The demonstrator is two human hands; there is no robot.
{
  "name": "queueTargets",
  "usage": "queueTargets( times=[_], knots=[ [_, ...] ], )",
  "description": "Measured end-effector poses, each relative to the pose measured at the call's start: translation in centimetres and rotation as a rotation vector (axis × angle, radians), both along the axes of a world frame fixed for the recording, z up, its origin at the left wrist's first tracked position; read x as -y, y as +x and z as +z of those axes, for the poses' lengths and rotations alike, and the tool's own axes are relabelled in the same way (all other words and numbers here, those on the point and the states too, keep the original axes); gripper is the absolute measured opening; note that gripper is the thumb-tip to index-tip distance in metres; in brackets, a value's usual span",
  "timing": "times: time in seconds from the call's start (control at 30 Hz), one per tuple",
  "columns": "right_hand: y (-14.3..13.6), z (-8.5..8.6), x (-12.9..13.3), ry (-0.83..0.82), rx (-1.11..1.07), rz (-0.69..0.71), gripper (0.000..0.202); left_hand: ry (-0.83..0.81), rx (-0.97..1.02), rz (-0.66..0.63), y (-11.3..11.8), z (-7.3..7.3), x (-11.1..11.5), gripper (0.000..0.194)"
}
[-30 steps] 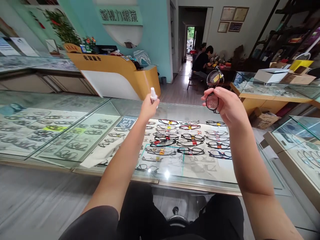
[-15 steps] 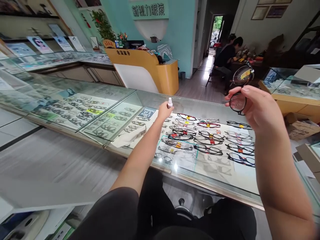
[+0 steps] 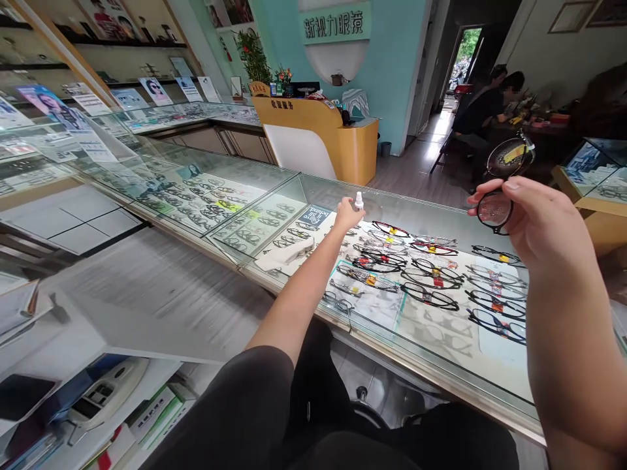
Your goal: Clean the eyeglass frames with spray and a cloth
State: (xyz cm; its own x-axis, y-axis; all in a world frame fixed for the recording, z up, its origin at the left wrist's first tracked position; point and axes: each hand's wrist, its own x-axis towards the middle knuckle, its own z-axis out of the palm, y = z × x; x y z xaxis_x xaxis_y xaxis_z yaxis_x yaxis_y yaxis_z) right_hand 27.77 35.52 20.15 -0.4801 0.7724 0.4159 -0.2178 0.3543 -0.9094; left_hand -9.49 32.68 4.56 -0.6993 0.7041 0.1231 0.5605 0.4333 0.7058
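Observation:
My right hand point(image 3: 548, 215) is raised over the right part of the glass counter, pinching a pair of round dark-rimmed eyeglasses point(image 3: 496, 207). One lens stands above the fingers and carries a yellow label; the lower lens looks speckled with drops. Stretched far forward, my left hand point(image 3: 347, 217) has its fingers around a small white bottle point(image 3: 359, 200) at the counter's far side. The fingers hide the bottle's lower part. Between the two arms, rows of eyeglasses point(image 3: 431, 277) with coloured tags lie on the counter. A pale cloth point(image 3: 287, 254) lies left of my left forearm.
The glass display counter point(image 3: 274, 186) runs across in front of me, with more frames inside it. A yellow desk point(image 3: 360, 153) stands beyond. Two people point(image 3: 482, 104) sit at the back right. Shelves with a pale device point(image 3: 110, 395) and boxes are at lower left.
The view has swung left, so everything sits further right. My left hand stays at the bottle, its upper fingers a little more spread. My right hand still holds up the eyeglasses.

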Motion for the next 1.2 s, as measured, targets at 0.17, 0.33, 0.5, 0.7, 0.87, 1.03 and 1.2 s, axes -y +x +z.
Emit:
queueTargets(
  times=[0.17,0.33,0.5,0.7,0.87,1.03,1.2],
  knots=[
    [0.2,0.2,0.5,0.032,-0.008,0.001,0.02,-0.067,-0.121,-0.009,0.2,2.6,6.3,0.044],
    [0.4,0.3,0.8,0.057,-0.018,0.01,0.019,-0.253,-0.237,-0.047,-2.2,3.4,15.5,0.041],
    [0.0,0.0,1.0,0.04,0.005,0.067,0.02,-0.286,-0.215,-0.046,-4.9,3.0,20.7,0.026],
    [0.0,0.0,1.8,0.05,0.024,0.086,0.021,-0.096,-0.114,-0.036,-6.2,5.2,22.6,0.034],
    [0.3,-0.1,2.3,0.067,0.041,0.108,0.022,0.107,0.103,-0.018,-4.7,8.6,22.4,0.03],
    [0.5,-0.2,2.1,0.087,0.071,0.126,0.024,0.152,0.308,-0.081,-1.1,12.9,22.0,0.045],
    [0.8,-0.1,2.0,0.068,0.054,0.145,0.023,0.161,0.389,-0.103,3.6,15.8,21.0,0.044]
  ],
)
